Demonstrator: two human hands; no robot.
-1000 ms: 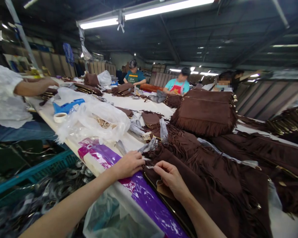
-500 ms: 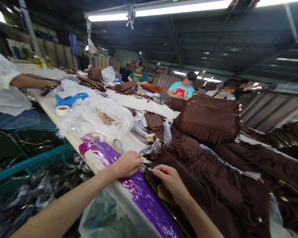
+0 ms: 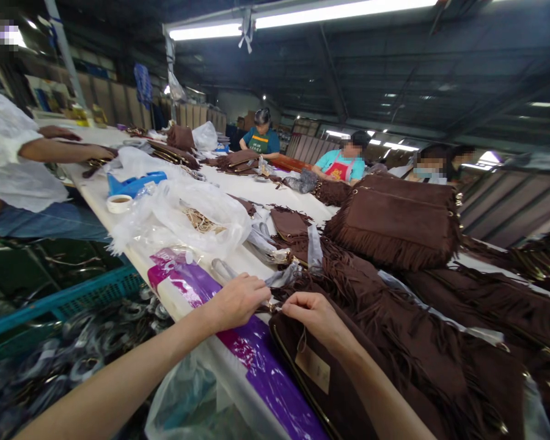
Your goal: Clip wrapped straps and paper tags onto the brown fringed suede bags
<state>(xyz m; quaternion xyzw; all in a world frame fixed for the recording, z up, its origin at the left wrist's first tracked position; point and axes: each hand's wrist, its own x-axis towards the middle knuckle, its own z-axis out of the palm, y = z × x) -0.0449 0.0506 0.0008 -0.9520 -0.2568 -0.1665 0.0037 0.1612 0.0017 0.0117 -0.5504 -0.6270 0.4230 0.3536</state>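
Note:
My left hand (image 3: 244, 300) is closed, its fingertips pinched at a small gold metal clasp (image 3: 270, 307) by the end of a dark brown bag (image 3: 343, 360). Close beside it, my right hand (image 3: 312, 313) pinches the tag string (image 3: 301, 340); the fingers partly hide the grip. From that string a tan paper tag (image 3: 313, 370) hangs against the bag. A gold zipper (image 3: 297, 379) runs along the bag's near edge. Under the bag's left side lies a shiny purple plastic sheet (image 3: 270, 366).
Brown fringed bags (image 3: 394, 220) cover the table's right side. A white plastic bag (image 3: 183, 214) holds stringed tags; a blue tape dispenser (image 3: 137, 183) and tape roll (image 3: 119, 203) lie behind it. A teal crate (image 3: 73, 299) of wrapped coils stands lower left. Co-workers sit around the table.
The tan tag has swung out from behind my right hand and now shows fully. Both hands have shifted slightly right in view, with the fingertips still close together.

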